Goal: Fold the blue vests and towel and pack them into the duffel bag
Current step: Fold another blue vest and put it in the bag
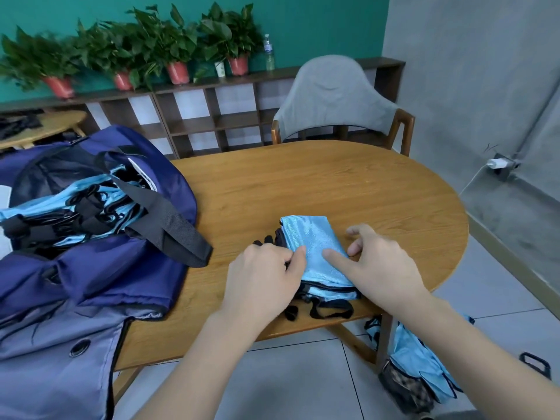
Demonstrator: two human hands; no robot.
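A folded light-blue vest point(312, 237) with black trim lies on the wooden table point(303, 183) near its front edge. My left hand point(266, 274) pinches the vest's left edge between thumb and fingers. My right hand point(378, 262) rests on the vest's right side, thumb pressing flat on the fabric and fingers spread over the edge. The dark-blue duffel bag point(100, 253) lies open at the left of the table, with several folded blue vests point(75, 207) inside. Black straps hang off the table edge below the vest.
A grey-covered chair point(336, 98) stands behind the table. More blue vests point(421, 359) sit in a bag on the floor at the right, beside the table leg. A shelf with potted plants point(175, 47) lines the back wall. A wall socket point(500, 163) is at right.
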